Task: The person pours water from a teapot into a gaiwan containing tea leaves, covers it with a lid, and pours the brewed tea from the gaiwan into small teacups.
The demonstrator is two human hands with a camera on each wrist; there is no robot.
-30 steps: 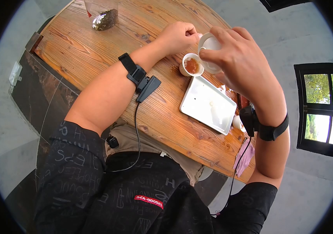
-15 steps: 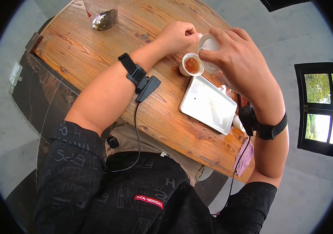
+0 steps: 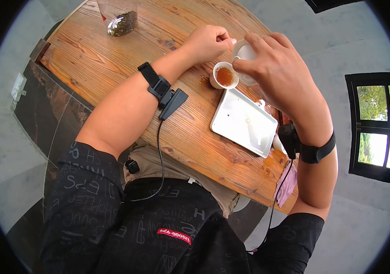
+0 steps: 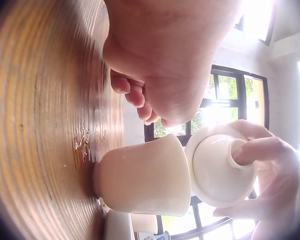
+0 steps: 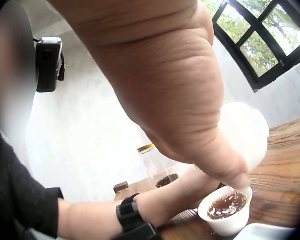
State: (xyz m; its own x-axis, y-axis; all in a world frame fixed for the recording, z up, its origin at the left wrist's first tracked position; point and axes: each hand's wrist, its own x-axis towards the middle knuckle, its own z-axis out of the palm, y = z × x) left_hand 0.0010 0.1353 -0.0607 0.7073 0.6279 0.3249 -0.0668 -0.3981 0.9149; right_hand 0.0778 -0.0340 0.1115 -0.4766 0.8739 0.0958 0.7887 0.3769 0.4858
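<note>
My right hand [image 3: 277,68] grips a tilted white lidded vessel [image 3: 246,51] by its rim. A finger presses on the lid's knob [image 4: 236,152] in the left wrist view. Against the vessel's lower edge stands an upright white cup [image 4: 142,175], with reddish-brown liquid [image 3: 224,76] and some bubbles inside. The right wrist view shows the cup [image 5: 226,224] below my thumb. My left hand [image 3: 208,43] rests on the table beside the cup, its fingers curled in and holding nothing. My right hand hides part of the vessel.
A white rectangular tray [image 3: 244,122] lies on the wooden table [image 3: 181,123] by the cup. Right of it are a small white cup [image 3: 278,144] and a pink cloth [image 3: 287,185]. A clear container of dark leaves [image 3: 123,23] stands at the far left. Wet patches mark the wood.
The liquid in the cup looks higher and its surface has fewer bubbles. My right wrist has shifted slightly left; my left hand has kept its place.
</note>
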